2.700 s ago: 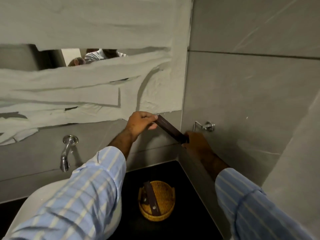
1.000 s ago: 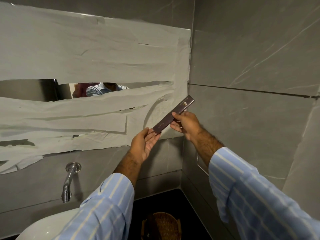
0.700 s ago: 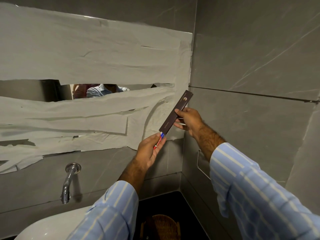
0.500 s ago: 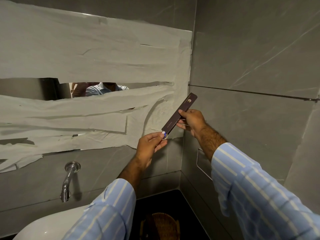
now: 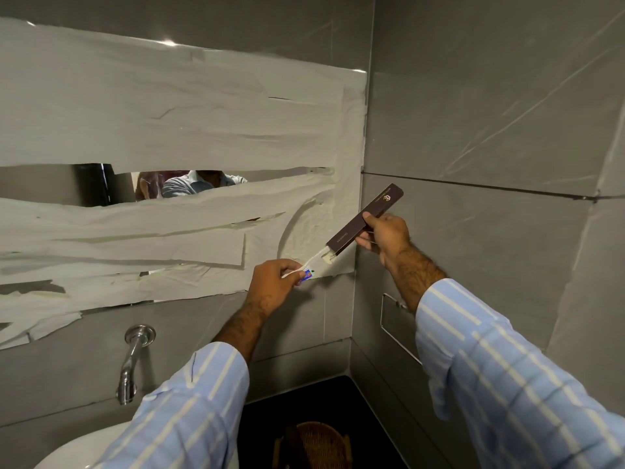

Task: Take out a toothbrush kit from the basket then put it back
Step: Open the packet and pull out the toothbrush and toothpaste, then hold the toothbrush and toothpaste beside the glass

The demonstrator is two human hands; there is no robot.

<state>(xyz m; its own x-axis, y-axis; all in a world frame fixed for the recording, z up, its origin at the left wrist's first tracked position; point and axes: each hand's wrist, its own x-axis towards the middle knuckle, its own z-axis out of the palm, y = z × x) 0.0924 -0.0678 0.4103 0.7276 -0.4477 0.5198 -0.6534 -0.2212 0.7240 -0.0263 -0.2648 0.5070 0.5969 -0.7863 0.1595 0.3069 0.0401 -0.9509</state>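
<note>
Long dark-brown cardboard toothbrush kit box [image 5: 363, 222]: held tilted in the air before the grey tiled wall, pinched by the right hand [image 5: 385, 235]. White toothbrush with small toothpaste tube [image 5: 309, 267]: partly out of the box's lower end, pinched by the left hand [image 5: 275, 282]. Round woven wicker basket [image 5: 313, 446]: on the black counter below.

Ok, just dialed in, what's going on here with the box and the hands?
A person in a striped shirt holds a slim dark toothbrush kit box tilted up in the right hand. The left hand pinches the white toothbrush and small toothpaste tube, partly out of the box's lower open end. The wicker basket sits below on the dark counter, beside the white sink.
</note>
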